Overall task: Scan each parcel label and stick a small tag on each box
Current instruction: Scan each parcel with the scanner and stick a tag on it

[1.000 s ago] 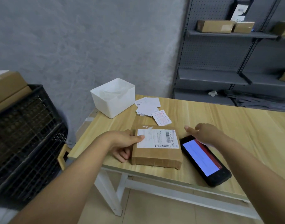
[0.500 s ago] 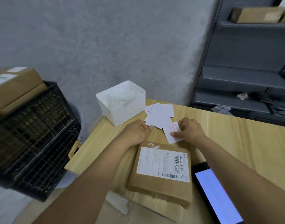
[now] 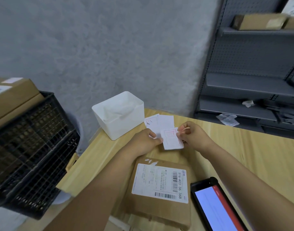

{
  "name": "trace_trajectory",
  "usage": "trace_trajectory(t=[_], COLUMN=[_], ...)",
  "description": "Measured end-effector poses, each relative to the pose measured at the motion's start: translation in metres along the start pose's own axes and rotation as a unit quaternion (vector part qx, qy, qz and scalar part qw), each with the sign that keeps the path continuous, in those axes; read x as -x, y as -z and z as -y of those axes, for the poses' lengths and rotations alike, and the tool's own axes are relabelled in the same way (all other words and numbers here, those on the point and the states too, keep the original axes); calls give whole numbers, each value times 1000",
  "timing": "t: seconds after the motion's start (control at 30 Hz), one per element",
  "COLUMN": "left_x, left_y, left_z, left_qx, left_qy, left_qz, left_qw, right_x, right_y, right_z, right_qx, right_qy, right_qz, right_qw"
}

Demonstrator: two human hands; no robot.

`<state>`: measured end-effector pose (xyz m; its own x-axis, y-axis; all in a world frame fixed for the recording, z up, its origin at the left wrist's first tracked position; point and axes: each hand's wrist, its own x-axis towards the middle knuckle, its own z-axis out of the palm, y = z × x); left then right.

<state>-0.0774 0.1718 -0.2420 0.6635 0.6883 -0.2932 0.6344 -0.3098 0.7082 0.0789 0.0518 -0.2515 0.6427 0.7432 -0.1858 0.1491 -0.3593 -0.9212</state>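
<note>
Holding a small tag (image 3: 172,139) between both hands, we are above the worktop (image 3: 259,155), at about 12 o'clock from the box (image 3: 159,189). Our left hand (image 3: 143,142) pinches the tag's left edge and our right hand (image 3: 193,137) pinches its right edge, so both grips are closed on the tag. We think the tag is thin, light and bendy, like paper. It may be sticky on the back, so the edges look like the best place to hold it.

The box looks stiff and light, with a white label (image 3: 160,182) on top. More tags (image 3: 159,121) lie at 12 o'clock. A white tub (image 3: 119,117) sits at 11 o'clock, and a phone (image 3: 216,207) lies just beside the box at 3 o'clock. A black crate (image 3: 31,147) stands off the worktop at 9 o'clock. Nothing sits between the tag and the box.
</note>
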Motion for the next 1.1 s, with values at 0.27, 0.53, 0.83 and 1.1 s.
trace_trajectory(t=[0.27, 0.53, 0.83, 1.1], left_x=[5, 7, 10, 7], left_y=[0, 5, 9, 34], left_z=[-17, -15, -18, 6], left_qx=[145, 211, 191, 148], left_qy=[-12, -14, -23, 20], left_qz=[19, -7, -83, -131], left_qw=[989, 977, 978, 980], right_x=[17, 23, 21, 6], right_y=[-3, -5, -9, 8], right_z=[13, 17, 16, -3], right_qx=[-127, -168, -140, -75], right_qy=[6, 25, 43, 2], right_qz=[17, 17, -18, -133], right_qw=[992, 985, 989, 988])
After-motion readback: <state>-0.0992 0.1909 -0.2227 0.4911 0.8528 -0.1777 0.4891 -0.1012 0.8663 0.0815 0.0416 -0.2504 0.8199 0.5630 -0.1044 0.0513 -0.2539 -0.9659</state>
